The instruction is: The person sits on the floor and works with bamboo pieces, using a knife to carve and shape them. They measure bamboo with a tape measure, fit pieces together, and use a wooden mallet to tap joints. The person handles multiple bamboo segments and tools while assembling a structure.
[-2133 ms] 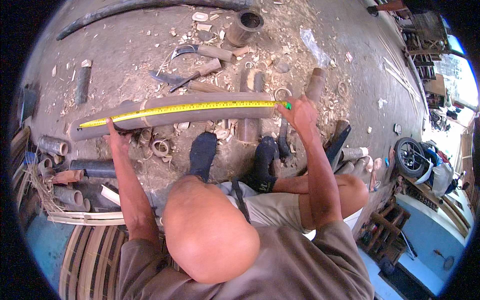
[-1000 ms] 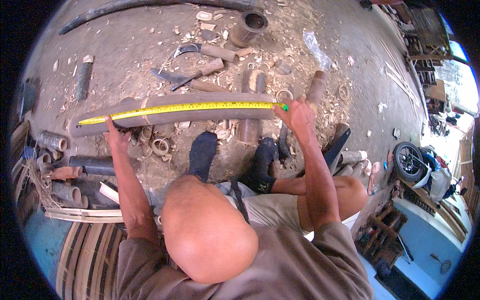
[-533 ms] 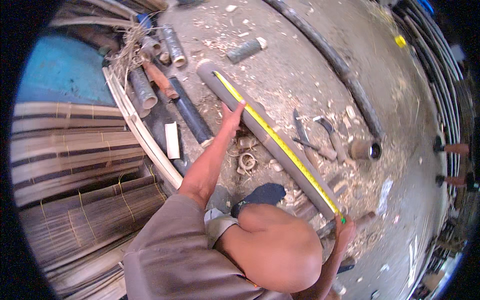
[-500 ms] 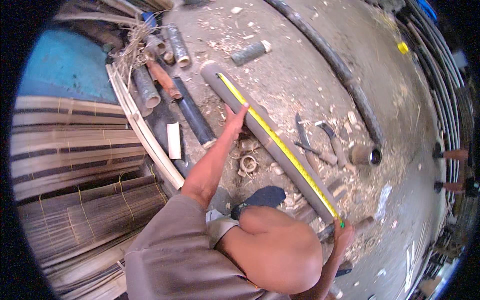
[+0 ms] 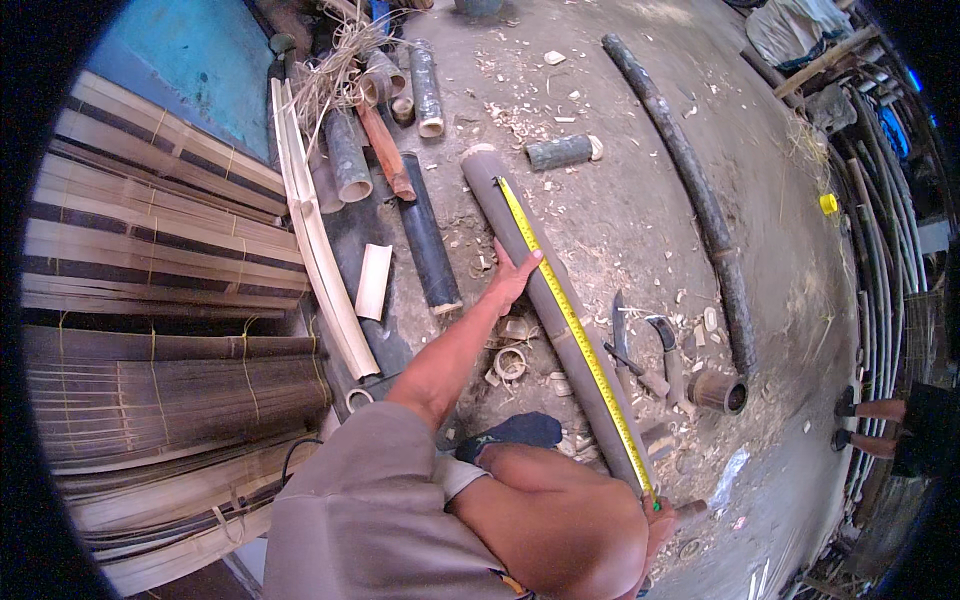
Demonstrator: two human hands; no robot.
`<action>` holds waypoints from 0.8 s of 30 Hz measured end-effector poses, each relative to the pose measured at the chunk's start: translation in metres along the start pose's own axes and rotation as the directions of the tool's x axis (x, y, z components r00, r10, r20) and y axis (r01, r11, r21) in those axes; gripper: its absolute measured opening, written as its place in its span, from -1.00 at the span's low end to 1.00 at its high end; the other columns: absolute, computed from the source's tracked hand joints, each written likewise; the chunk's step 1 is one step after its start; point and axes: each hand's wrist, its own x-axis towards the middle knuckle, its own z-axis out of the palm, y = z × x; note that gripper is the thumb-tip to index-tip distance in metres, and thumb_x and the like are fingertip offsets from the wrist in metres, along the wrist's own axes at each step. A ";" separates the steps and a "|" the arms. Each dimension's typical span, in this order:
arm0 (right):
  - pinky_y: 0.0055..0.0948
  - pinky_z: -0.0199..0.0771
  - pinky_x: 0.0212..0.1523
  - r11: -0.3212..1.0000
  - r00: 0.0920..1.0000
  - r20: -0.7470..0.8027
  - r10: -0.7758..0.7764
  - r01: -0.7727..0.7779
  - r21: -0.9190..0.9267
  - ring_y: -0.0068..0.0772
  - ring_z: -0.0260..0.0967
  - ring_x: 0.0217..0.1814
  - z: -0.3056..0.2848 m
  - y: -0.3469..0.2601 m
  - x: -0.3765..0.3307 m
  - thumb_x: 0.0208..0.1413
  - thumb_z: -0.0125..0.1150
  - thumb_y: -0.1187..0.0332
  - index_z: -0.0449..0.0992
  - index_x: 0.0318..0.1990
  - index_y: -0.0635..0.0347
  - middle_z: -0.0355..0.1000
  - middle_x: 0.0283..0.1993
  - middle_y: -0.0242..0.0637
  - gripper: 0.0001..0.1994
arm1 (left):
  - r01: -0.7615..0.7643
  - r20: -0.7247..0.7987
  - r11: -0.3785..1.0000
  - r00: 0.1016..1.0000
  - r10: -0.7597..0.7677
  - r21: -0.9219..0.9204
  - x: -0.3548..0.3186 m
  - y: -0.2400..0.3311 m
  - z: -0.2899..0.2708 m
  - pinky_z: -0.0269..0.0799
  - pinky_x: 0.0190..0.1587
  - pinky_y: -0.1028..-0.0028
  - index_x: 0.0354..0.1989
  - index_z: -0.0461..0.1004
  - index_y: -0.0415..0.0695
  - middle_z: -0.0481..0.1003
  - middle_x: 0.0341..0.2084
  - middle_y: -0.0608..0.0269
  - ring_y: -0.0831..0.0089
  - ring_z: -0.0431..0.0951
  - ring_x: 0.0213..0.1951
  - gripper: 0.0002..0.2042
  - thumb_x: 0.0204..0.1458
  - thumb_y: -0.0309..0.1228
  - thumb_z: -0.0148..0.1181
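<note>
Left hand (image 5: 514,281), thumb spread from fingers, presses the yellow tape measure (image 5: 577,329) along a bamboo pole (image 5: 565,347); right hand (image 5: 658,522), fingers clamped on the tape's near end

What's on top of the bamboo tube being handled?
A yellow measuring tape lies along the bamboo tube, the left hand touching it, the right hand at its green end. The strip beneath the tape is covered.

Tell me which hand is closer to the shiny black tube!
The left. The left hand is just right of the black tube, against the brown pole; the right hand is farther off, at the pole's near end.
</note>
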 end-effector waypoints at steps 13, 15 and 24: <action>0.05 0.53 0.04 0.999 0.999 -0.032 0.043 -0.044 -0.022 0.09 0.55 0.07 -0.004 -0.010 -0.006 0.17 0.21 -0.29 0.68 0.02 0.12 0.61 -0.05 0.06 -0.37 | 0.138 0.070 0.987 0.987 -0.144 0.085 0.030 -0.013 -0.002 -0.06 0.38 -0.48 0.53 -0.81 0.08 -0.30 0.60 -0.08 -0.19 0.03 0.52 0.36 0.02 0.41 0.25; 0.06 0.59 -0.07 0.997 0.994 -0.078 0.073 -0.075 -0.017 0.07 0.60 -0.03 -0.006 -0.010 -0.007 0.11 0.25 -0.31 0.71 -0.01 -0.02 0.62 -0.13 0.04 -0.42 | 0.153 0.113 0.986 0.981 -0.159 0.061 0.025 -0.002 -0.001 0.01 0.33 -0.52 0.55 -0.75 0.13 -0.20 0.59 -0.09 -0.22 0.08 0.49 0.34 0.01 0.40 0.28; 0.11 0.62 -0.07 0.995 0.988 -0.120 0.101 -0.098 0.030 0.09 0.58 0.03 0.022 -0.008 -0.009 0.08 0.28 -0.32 0.71 -0.03 -0.10 0.59 -0.04 -0.02 -0.44 | 0.211 0.154 0.976 0.964 -0.217 0.054 0.047 0.006 -0.016 0.35 0.18 -0.41 0.49 -0.19 0.16 0.16 0.43 -0.09 -0.13 0.34 0.31 0.03 0.04 0.34 0.31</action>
